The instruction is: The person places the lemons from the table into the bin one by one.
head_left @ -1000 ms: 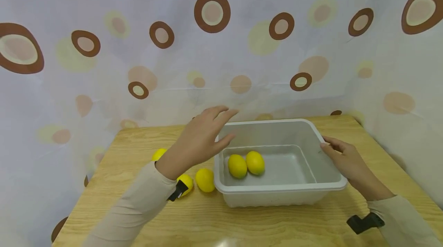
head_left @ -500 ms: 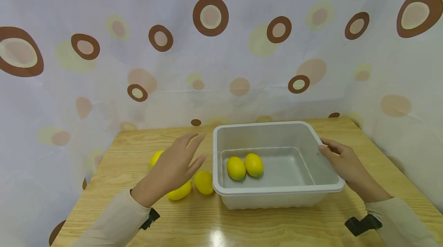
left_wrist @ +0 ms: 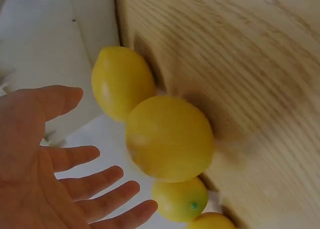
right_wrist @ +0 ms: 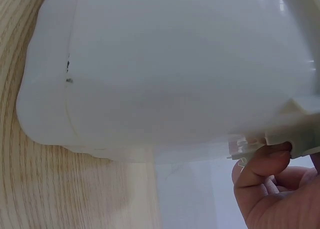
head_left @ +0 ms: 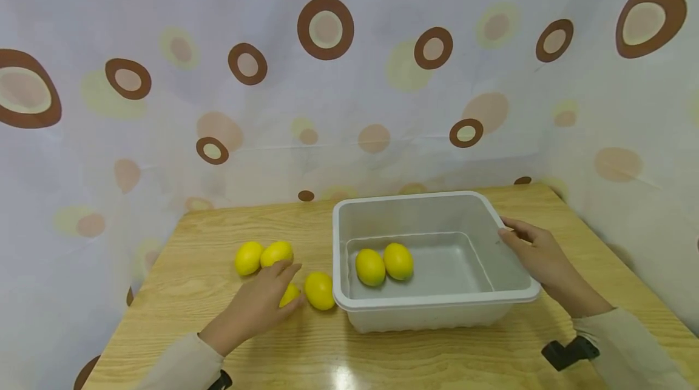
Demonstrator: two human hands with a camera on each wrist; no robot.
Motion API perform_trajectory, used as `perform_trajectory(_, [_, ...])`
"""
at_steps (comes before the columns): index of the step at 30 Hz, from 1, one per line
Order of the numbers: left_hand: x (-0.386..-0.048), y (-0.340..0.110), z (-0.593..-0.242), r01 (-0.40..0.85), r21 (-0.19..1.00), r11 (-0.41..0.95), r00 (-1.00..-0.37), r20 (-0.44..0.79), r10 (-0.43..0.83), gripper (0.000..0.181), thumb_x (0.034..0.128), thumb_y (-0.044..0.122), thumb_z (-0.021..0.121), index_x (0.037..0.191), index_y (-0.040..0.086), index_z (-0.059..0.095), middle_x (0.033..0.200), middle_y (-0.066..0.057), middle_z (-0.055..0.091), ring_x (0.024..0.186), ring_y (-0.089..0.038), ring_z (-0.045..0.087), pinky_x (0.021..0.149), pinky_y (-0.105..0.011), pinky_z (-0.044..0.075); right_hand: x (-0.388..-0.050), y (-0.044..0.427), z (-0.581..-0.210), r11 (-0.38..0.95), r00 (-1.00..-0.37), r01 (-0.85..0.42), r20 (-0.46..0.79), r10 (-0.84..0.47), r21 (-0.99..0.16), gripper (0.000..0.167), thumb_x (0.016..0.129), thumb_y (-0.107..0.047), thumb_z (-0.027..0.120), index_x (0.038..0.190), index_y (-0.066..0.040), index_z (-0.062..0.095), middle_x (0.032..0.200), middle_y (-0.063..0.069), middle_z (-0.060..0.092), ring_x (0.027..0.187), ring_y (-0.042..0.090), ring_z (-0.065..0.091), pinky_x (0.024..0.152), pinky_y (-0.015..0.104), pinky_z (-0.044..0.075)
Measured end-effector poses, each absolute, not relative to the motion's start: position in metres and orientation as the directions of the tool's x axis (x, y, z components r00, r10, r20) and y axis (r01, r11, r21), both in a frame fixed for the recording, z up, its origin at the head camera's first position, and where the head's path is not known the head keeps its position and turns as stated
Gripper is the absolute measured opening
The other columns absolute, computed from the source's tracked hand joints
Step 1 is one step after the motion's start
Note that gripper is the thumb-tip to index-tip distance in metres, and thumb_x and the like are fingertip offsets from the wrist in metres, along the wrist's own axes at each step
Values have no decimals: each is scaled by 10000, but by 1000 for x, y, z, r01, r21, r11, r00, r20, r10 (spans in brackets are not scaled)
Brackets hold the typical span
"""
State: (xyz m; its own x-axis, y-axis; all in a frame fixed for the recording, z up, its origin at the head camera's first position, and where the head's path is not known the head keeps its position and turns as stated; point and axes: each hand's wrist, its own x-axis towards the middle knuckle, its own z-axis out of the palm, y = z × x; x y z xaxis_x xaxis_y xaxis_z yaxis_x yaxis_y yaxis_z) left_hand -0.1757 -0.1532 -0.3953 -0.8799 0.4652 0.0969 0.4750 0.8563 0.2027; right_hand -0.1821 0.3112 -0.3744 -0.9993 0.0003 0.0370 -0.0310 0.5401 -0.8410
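Fingers extended, my left hand [head_left: 259, 302] is over a yellow lemon [head_left: 289, 295], which it partly hides in the head view. The left wrist view has the fingers spread, apart from the nearest lemon [left_wrist: 170, 139]. Another lemon [head_left: 319, 291] lies between that one and the grey plastic tub [head_left: 437, 300]. My right hand [head_left: 543, 256] grips the tub's right rim, with fingers curled at the edge in the right wrist view. Inside the tub, at its left, two lemons [head_left: 371, 267] sit side by side.
Behind my left hand, two more lemons [head_left: 249, 258] lie together on the wooden table [head_left: 415, 356]. A curtain [head_left: 349, 93] with brown ring patterns hangs behind and beside the table.
My left hand has moved left and down from above the tub's left rim to the lemons on the table. The right hand keeps its grip on the tub.
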Motion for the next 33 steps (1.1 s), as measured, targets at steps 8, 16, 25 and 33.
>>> perform_trajectory(8, [-174,-160,-412,410,266,873,-908,26,418,656,878,338,688,1400,21,448,1404,-184,455,1255,-385,461,782,-539,529,-181,311,-373,540,-1000,-23,24,-5,-841,608,1026,-360,407,1459,55,308,1167,267,521,833,98,586,647,313,555])
perform_trajectory(16, [-171,-163,-422,368,320,873,-916,-35,399,660,866,293,709,1390,0,434,1363,-239,479,1201,-394,508,832,-572,506,-181,311,-374,553,-999,-22,32,8,-833,599,1025,-351,415,1449,62,326,1173,270,527,835,89,584,646,304,553])
perform_trajectory(25, [-174,-160,-428,395,349,850,-908,6,419,580,842,168,739,1305,-52,469,1272,-260,522,1122,-379,558,917,-500,484,-181,311,-372,556,-1000,-19,28,8,-831,600,1026,-353,412,1451,60,322,1180,274,521,838,99,585,646,303,554])
perform_trajectory(33, [-174,-160,-431,423,325,846,-901,55,429,565,803,130,773,1261,-53,498,1215,-234,558,1079,-368,581,913,-478,490,-181,310,-372,550,-999,-26,35,6,-835,602,1024,-353,416,1452,59,321,1173,277,524,828,92,587,643,305,556])
